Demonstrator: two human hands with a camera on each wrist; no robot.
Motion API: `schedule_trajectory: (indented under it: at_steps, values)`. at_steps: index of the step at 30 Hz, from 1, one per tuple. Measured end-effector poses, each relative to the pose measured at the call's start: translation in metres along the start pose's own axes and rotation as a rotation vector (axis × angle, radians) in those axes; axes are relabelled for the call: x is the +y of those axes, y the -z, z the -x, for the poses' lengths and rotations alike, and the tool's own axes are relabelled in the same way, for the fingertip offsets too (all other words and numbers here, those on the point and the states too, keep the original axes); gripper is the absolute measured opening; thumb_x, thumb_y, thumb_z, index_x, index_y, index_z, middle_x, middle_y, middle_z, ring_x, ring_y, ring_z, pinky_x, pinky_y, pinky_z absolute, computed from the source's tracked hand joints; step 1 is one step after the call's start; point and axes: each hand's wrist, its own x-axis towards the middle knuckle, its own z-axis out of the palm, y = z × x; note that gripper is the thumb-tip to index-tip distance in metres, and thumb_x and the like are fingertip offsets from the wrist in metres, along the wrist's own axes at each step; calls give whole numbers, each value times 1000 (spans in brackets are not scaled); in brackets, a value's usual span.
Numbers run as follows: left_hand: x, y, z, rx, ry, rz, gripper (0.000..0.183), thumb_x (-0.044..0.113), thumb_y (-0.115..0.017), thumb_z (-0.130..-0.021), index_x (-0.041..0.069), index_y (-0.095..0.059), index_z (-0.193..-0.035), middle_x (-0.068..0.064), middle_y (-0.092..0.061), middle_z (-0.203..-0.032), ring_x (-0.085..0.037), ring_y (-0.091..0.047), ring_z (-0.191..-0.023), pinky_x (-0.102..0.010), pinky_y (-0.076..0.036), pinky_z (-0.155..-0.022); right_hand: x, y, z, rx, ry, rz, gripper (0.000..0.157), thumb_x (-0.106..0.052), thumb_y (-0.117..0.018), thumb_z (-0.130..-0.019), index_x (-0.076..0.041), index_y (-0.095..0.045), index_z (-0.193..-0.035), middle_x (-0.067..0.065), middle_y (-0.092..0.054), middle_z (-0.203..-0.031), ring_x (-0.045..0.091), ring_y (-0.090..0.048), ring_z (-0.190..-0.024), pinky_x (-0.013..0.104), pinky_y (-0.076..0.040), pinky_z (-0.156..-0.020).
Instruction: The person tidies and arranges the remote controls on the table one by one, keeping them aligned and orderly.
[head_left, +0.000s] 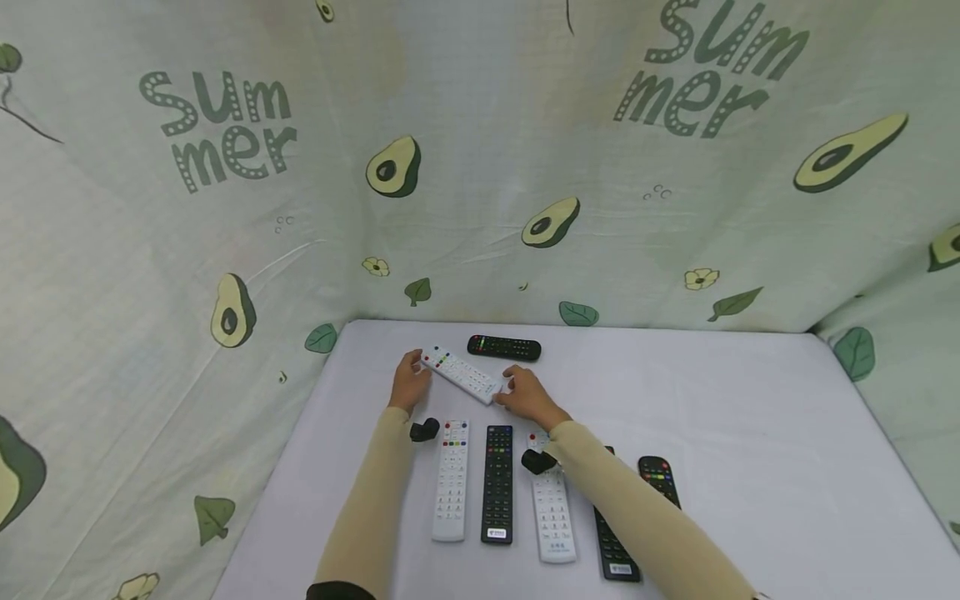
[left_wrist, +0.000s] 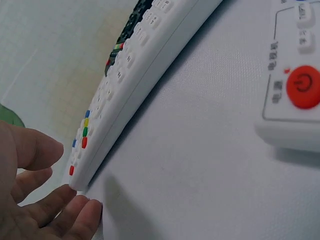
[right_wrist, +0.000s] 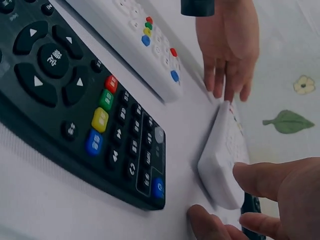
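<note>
A white remote control (head_left: 461,375) lies slantwise on the table between my two hands, colored buttons toward the left. At its left end is my left hand (head_left: 410,383), fingers spread; in the left wrist view the fingertips (left_wrist: 62,197) come right up to the remote's tip while the thumb stands apart from it. My right hand (head_left: 531,396) is at the opposite end. The right wrist view shows its thumb (right_wrist: 255,177) overlapping the remote's end, with the other fingers loosely bent and apart below.
Behind lies a black remote (head_left: 504,347). A row in front holds a white remote (head_left: 451,483), a black remote (head_left: 497,492), another white remote (head_left: 553,517) and two black ones (head_left: 617,554), (head_left: 657,475) partly under the right sleeve. A patterned curtain (head_left: 465,167) hangs behind the white table (head_left: 787,467).
</note>
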Motion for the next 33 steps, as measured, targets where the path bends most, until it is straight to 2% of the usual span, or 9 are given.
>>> schedule_trajectory:
  at_steps: [5,11,22,28,33]
  values:
    - [2,-2,-3,-34,26,-9,47,8,-48,-92,7,-38,-138,-14,-37,-141,-31,-35,-128,-47,-30,-104,-3,-8,-2,20,5,15,50,-22,-71,-81,5,-54,-120,14,-51,-99,21,-49,-83,33,-47,-71]
    - [-1,-4,-4,-44,47,-15,46,11,-49,-94,10,-38,-138,-13,-38,-141,-29,-35,-128,-45,-31,-104,-5,-14,-3,41,30,8,44,-14,-73,-79,6,-57,-114,13,-48,-91,18,-47,-75,26,-44,-62]
    - [-8,-9,1,37,6,33,43,6,-50,-92,5,-43,-134,-14,-44,-135,-27,-42,-118,-44,-36,-98,-5,-14,-1,25,-33,-60,43,-6,-74,-75,-3,-52,-112,7,-56,-88,17,-54,-78,31,-48,-71]
    - [-11,-12,6,76,31,84,43,8,-53,-92,5,-43,-134,-13,-44,-133,-25,-43,-114,-41,-38,-95,-1,-12,1,75,23,-85,36,-4,-72,-77,-4,-56,-109,8,-57,-92,20,-54,-82,34,-48,-72]
    - [-7,-13,13,91,53,95,44,13,-52,-93,6,-43,-135,-12,-43,-133,-23,-42,-114,-40,-38,-94,-1,-2,6,97,66,-124,32,-6,-70,-79,-4,-59,-109,10,-57,-97,22,-57,-88,35,-50,-75]
